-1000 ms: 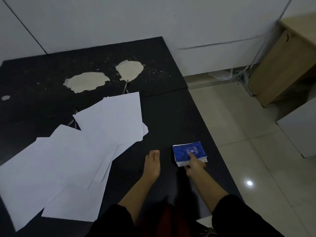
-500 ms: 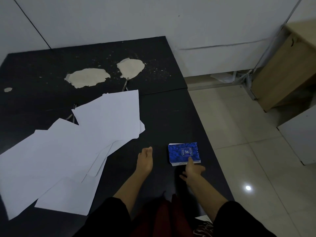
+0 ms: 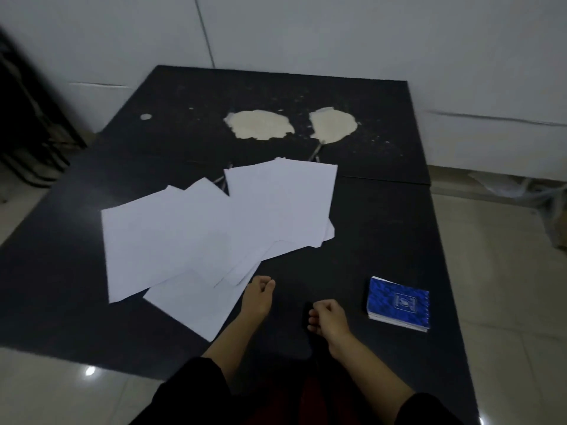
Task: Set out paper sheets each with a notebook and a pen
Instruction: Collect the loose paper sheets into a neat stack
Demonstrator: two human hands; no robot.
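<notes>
Several white paper sheets [image 3: 214,228] lie overlapping in a loose fan on the black table [image 3: 383,228]. A stack of small blue notebooks [image 3: 398,303] rests near the table's right front. My left hand [image 3: 257,297] hovers at the near corner of the paper fan, fingers loosely curled and empty. My right hand [image 3: 326,317] sits left of the notebooks, apart from them, fingers curled with nothing in them. Thin pens [image 3: 316,153] peek out from behind the far edge of the sheets.
Two pale patches of peeled surface [image 3: 259,124] mark the far half of the table. Tiled floor [image 3: 506,271] lies to the right, and a dark rack [image 3: 27,118] stands at the left by the white wall.
My right hand has let go of the blue notebooks and drawn back to the left. The view has swung left, so the table sits more central.
</notes>
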